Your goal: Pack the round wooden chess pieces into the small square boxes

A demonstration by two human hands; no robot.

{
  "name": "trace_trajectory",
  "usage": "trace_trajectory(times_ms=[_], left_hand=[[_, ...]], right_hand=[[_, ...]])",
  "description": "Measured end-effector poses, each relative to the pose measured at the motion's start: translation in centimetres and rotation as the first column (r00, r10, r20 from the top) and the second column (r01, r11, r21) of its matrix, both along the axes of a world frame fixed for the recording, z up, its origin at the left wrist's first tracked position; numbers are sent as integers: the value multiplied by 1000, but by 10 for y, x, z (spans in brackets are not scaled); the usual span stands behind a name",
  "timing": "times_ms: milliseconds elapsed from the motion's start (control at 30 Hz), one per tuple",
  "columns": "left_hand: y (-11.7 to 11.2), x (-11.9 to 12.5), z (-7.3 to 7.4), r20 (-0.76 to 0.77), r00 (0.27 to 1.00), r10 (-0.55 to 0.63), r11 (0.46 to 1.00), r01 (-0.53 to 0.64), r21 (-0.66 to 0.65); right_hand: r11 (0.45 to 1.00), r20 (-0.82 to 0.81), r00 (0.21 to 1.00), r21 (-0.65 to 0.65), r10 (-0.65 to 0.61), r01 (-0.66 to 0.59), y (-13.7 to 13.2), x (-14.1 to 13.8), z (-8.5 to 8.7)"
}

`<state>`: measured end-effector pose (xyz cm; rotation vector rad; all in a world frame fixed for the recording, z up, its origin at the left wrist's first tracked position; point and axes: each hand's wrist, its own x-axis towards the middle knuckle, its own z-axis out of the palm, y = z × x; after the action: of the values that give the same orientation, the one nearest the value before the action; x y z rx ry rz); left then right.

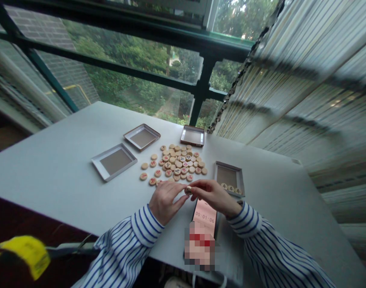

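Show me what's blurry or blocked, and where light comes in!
Head view: the whitish slatted blind at right looks smeared; head view: the pink-screened rectangular phone is pixelated lower down; head view: daylight seems to enter through the green-framed glass window.

Here the white counter (59,138) carries loosely heaped pale round wooden discs (184,170), four shallow rectangular trays (118,161), a pink-screened phone (207,208)!

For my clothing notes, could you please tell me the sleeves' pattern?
White with blue stripes on both sleeves, clearest in the head view.
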<state>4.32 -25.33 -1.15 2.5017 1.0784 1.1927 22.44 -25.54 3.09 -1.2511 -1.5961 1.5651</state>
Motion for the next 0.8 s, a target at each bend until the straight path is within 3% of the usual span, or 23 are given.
trace_trajectory(times_ms=[167,333,800], left_hand=[[0,2,-1,-16,999,30,999,-29,15],[0,3,-1,-67,997,47,999,-45,31],[13,-33,-16,-191,960,204,979,-200,43]], right_hand=[[991,98,994,125,-52,40,-3,-2,-5],[942,286,958,324,-10,-87,-6,-2,-5],[866,675,732,418,-94,-274,4,1,-17]])
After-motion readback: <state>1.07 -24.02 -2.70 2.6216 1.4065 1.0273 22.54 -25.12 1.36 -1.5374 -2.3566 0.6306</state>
